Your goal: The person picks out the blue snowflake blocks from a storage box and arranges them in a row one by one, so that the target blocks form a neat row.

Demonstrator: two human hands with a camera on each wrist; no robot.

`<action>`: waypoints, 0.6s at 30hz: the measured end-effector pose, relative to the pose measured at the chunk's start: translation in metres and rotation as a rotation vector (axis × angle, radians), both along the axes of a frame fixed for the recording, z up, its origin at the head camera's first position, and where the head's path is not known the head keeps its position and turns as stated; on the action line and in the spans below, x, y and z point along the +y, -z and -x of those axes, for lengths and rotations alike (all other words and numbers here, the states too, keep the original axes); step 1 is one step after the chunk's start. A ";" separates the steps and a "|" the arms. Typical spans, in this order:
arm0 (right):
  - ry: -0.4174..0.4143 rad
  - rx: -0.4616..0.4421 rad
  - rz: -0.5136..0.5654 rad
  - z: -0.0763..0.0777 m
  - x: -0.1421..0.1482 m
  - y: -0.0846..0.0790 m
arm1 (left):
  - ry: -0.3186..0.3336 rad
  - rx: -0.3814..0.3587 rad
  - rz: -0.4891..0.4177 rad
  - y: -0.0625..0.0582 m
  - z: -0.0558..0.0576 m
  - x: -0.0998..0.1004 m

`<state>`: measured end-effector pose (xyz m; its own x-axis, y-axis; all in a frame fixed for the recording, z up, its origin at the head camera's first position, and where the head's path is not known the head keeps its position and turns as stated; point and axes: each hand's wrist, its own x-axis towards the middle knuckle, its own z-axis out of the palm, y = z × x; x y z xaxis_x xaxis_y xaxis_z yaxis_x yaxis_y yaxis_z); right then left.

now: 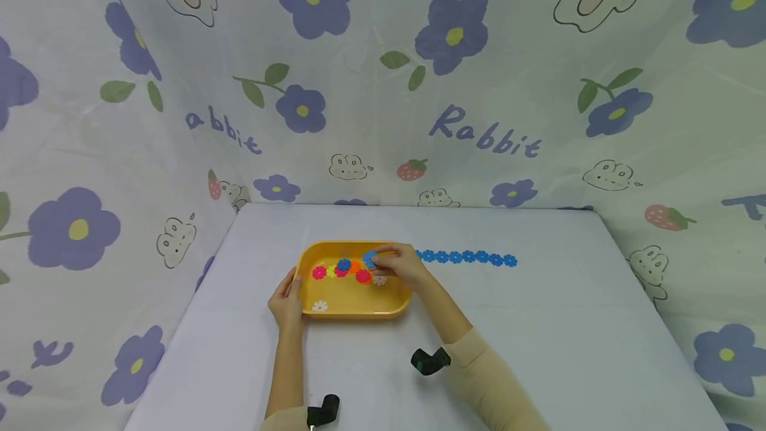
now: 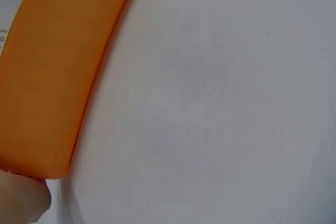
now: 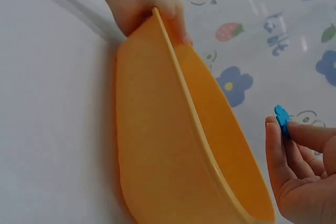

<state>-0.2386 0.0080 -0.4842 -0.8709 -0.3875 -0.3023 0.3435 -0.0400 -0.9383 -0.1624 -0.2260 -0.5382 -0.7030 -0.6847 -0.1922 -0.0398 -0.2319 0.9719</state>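
Note:
A yellow tray (image 1: 353, 311) stands on the white table with several notched, flower-like plastic discs inside it. My left hand (image 1: 287, 301) grips the tray's left end, the thumb over the rim and the fingers outside, as the right wrist view also shows. Above the tray's right part, my right hand (image 1: 399, 266) pinches a blue snowflake disc (image 3: 282, 119) between thumb and fingertips. Under it lie pink discs (image 1: 320, 273), another blue disc (image 1: 344, 264), an orange disc and a yellow one. A white disc (image 1: 320, 306) is near the tray's front left corner.
Right of the tray, a row of several blue snowflake discs (image 1: 469, 257) stretches across the table; its left end is behind my right hand. The white tabletop (image 1: 514, 331) runs back to a flower-patterned cloth (image 1: 371, 125) hanging behind and at both sides.

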 end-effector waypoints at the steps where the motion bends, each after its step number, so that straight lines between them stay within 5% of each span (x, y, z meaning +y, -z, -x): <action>1: 0.018 0.006 -0.009 -0.001 0.007 -0.001 | 0.001 0.002 0.000 0.000 0.000 0.000; 18: 0.270 0.110 0.086 -0.007 0.154 0.014 | 0.020 -0.017 0.015 0.000 0.000 -0.001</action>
<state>-0.2318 0.1621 -0.4981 -0.9716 -0.1578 -0.1766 0.2062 -0.1974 -0.9584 -0.1626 -0.2266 -0.5380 -0.7133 -0.6735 -0.1938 -0.0608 -0.2160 0.9745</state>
